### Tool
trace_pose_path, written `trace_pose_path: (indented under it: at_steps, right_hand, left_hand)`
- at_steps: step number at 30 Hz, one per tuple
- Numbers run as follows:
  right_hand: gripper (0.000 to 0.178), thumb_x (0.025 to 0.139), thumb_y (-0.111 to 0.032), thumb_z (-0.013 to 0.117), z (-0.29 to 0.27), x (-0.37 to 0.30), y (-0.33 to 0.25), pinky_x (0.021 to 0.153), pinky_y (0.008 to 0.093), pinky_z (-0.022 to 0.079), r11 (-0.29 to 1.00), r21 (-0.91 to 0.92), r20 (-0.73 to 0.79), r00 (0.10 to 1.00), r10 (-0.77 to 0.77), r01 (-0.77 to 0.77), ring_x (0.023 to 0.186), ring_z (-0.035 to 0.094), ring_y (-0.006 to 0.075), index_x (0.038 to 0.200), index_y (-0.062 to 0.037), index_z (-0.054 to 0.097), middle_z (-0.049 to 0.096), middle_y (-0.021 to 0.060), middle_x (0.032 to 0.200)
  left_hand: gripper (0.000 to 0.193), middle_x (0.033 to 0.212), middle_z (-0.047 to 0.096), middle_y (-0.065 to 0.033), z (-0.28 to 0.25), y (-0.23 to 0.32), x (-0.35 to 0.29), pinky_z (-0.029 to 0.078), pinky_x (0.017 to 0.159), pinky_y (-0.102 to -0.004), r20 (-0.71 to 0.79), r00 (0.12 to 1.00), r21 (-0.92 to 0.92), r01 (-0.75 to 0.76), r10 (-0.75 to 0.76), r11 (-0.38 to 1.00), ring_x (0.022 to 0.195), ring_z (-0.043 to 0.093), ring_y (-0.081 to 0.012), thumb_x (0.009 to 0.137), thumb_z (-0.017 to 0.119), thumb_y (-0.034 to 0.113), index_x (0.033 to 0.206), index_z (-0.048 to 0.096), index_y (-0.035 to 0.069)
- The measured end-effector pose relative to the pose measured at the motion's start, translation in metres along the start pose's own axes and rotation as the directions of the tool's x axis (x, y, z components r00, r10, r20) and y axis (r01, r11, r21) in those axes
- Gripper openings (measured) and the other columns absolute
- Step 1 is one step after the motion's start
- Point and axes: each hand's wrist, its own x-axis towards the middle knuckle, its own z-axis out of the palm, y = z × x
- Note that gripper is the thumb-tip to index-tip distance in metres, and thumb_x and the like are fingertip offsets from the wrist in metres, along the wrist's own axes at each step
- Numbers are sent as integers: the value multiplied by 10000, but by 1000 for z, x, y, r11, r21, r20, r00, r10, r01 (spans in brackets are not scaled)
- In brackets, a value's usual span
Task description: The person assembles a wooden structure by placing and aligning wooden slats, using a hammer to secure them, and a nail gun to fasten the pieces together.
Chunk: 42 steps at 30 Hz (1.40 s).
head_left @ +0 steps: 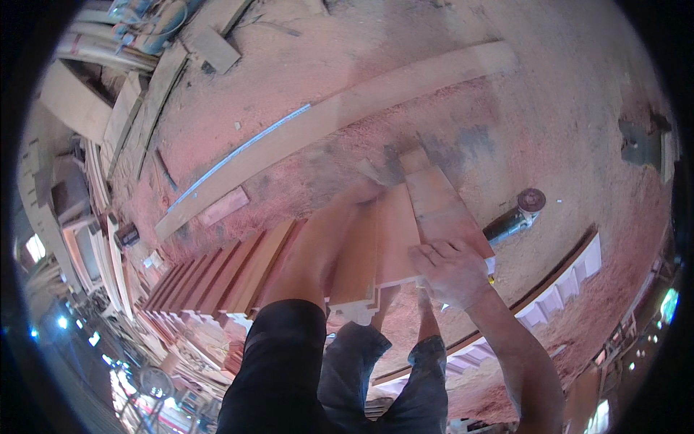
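Reddish-brown wooden boards with stepped, moulded ends stand in a slanting row before me. My right hand (450, 273) is at the near end of a wide wooden board (397, 224), its fingers bent against the board's corner and edge. Stretched across the row, my left hand (361, 192) touches the far end of the boards; its fingers are mostly hidden and blurred. To the right of this board lies another reddish board (444, 202), with a small wood block (413, 159) at its far end. An angle grinder (512, 223) with a round disc rests on the ground beside it.
Beyond the row, a long pale plank (405, 83) lies on the dusty ground, a bluish-white strip (238, 155) along its edge. A short wood offcut (223, 206) lies nearby. More moulded pieces (560, 289) stand at the right. Timber (148, 108) is piled at the far left.
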Motion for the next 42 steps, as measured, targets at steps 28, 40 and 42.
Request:
trace_pose_path:
  at_steps: [28,40,42]
  right_hand:
    - [393,812,-206,765,-20,25,2,978,428,531,997,-29,109,992,68,-65,1098,713,266,1200,-148,755,777,79,1150]
    - [454,910,-244,704,-32,23,-13,1002,513,555,981,-84,217,957,191,-177,1138,694,388,1355,-156,694,745,180,1214]
    - [462,914,-290,711,-31,22,-16,957,522,565,975,-145,196,961,194,-167,1052,711,411,1357,-159,696,755,181,1172]
  left_hand:
    - [367,1060,716,-238,-165,88,-317,549,857,-553,-383,799,295,-369,462,882,1006,690,-470,1016,637,332,1257,676,58]
    - [384,1196,737,-188,218,7,-598,560,932,-382,-474,508,-787,122,-719,605,1057,727,-272,1045,662,242,1336,663,-9]
    - [395,1165,750,-207,289,29,-611,579,902,-412,-389,636,-787,146,-667,599,1039,750,-308,1040,669,283,1322,676,6]
